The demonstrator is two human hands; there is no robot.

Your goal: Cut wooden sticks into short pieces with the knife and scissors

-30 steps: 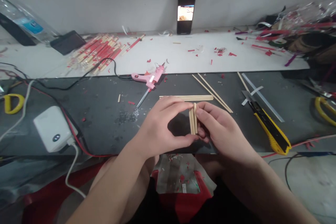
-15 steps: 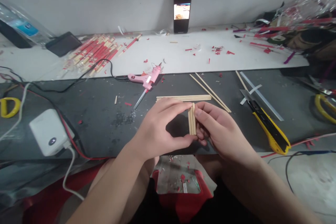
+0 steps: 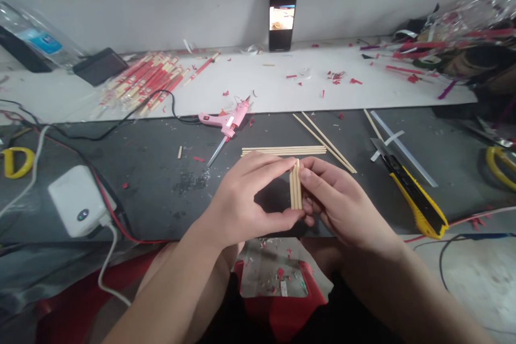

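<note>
Left hand (image 3: 237,207) and right hand (image 3: 342,207) pinch upright wooden sticks (image 3: 295,188) over the table's (image 3: 137,209) near edge. Loose sticks (image 3: 282,150) lie just beyond them.

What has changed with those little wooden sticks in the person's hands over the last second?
The wooden sticks have settled into a tighter, more even upright bundle between the left hand and right hand; neither let go. The loose sticks and pink glue gun stayed put.

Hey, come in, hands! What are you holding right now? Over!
Left hand and right hand pinching upright bamboo sticks together. Row of loose sticks just beyond. Pink glue gun off to the left.
</note>
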